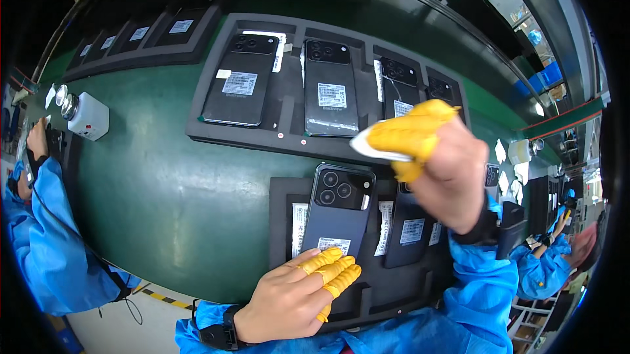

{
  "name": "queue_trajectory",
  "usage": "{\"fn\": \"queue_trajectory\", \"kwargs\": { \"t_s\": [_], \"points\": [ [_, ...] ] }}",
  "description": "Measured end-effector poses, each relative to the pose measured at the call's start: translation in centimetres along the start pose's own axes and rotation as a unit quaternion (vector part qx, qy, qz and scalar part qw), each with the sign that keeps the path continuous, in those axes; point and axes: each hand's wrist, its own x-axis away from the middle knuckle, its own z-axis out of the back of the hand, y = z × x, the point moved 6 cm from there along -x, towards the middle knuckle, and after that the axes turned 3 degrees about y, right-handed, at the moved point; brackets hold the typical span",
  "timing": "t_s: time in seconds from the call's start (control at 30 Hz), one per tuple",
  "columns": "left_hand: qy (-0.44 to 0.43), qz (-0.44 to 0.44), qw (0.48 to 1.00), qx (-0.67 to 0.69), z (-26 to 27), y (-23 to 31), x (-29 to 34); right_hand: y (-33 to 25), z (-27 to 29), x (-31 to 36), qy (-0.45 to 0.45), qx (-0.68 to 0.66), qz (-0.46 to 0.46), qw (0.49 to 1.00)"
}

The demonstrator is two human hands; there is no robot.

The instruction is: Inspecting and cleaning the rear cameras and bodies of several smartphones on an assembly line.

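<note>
My left hand [289,298], with yellow finger cots, grips the lower end of a dark blue-grey smartphone [338,219]. Its fingers lie across the back by the white label; the thumb is hidden. The phone's camera end overhangs the far rim of the near black foam tray [279,223]. Above the right side of the trays, my right hand [446,164] is closed on a folded white wipe [377,147], slightly blurred; its fingers wear yellow cots too. Another dark smartphone [403,242] lies in the near tray, partly under my right wrist.
Beyond stands a larger foam tray [230,134] with several camera-side-up smartphones [328,104]. Another loaded tray [131,59] sits far left. A white bottle with metal top [90,118] stands on the green table [157,203]. Co-workers in blue sleeves [56,203] work at left and right.
</note>
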Motion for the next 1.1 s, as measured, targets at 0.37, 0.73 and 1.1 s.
{"fn": "queue_trajectory", "kwargs": {
  "t_s": [0.37,0.73,1.1],
  "points": [
    [-0.023,-0.016,0.999,-0.020,0.0,0.2,-0.2,-1.9,-3.0,3.0,-0.047,-0.086,0.032,0.995],
    [-0.011,-0.009,1.000,-0.019,0.2,0.4,-0.3,-2.2,-3.5,2.8,-0.186,-0.171,0.043,0.967],
    [0.005,-0.019,1.000,-0.013,0.5,0.7,-0.4,-3.4,-4.1,1.3,-0.115,-0.144,0.088,0.979]
  ]
}}
